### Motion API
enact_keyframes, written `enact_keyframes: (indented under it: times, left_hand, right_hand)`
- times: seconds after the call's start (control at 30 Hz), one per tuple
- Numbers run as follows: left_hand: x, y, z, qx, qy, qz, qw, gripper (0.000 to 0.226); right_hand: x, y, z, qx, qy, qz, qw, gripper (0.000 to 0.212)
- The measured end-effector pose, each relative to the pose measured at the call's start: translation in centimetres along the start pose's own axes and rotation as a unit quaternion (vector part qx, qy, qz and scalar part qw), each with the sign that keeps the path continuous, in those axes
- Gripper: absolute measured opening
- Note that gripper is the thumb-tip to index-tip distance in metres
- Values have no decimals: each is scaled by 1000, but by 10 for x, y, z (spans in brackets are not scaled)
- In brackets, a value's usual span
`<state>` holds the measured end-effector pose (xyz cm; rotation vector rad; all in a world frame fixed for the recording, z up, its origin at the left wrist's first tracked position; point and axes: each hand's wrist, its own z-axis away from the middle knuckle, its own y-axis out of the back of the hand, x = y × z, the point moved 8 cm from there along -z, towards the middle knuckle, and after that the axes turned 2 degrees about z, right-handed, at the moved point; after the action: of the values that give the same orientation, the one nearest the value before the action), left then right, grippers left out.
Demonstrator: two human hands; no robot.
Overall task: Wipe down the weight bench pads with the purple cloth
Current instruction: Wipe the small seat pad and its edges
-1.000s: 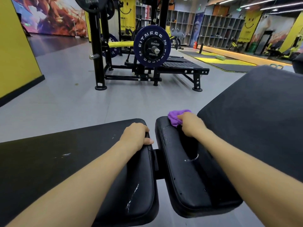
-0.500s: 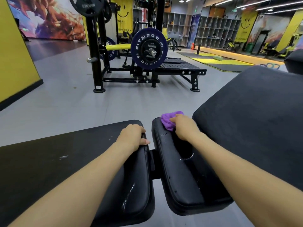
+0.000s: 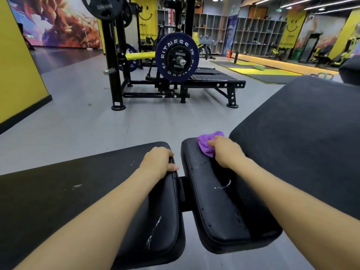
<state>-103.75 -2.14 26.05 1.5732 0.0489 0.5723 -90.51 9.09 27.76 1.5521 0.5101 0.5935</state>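
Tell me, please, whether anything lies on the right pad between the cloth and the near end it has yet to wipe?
Nothing visible does. The right hand holds the cloth at the far end of the right pad; the pad surface toward the near end is bare. The left hand rests on the left pad, out of the path.

Interior of a commercial gym. A black plate-loaded machine (image 3: 136,55) carries a purple weight plate (image 3: 176,57) lettered "FITNESS" and "HAMMER STRENGTH". Black padded bench sections (image 3: 311,143) fill the foreground on grey rubber flooring (image 3: 78,117). Open cubby shelving (image 3: 257,34), yellow smiley banners (image 3: 293,26) and exercise mats (image 3: 259,72) line the far wall.
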Motion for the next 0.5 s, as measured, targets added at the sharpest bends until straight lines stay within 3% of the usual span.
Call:
enact_keyframes:
  times: [0.17, 0.3, 0.4, 0.5]
  left_hand:
    - [0, 0, 1, -5, 6, -9, 1000, 54]
    - [-2, -2, 1, -4, 10, 0, 1000, 53]
    - [-1, -2, -1, 1, 6, -2, 1000, 53]
    - [0, -2, -1, 1, 10, -8, 1000, 54]
  right_hand:
    - [-32, 4, 36, -23, 139, -43, 989, 51]
    - [29, 3, 18, -30, 55, 39, 997, 45]
    - [34, -1, 6, -9, -20, 25, 999, 34]
    - [-8, -2, 13, 12, 34, -6, 999, 39]
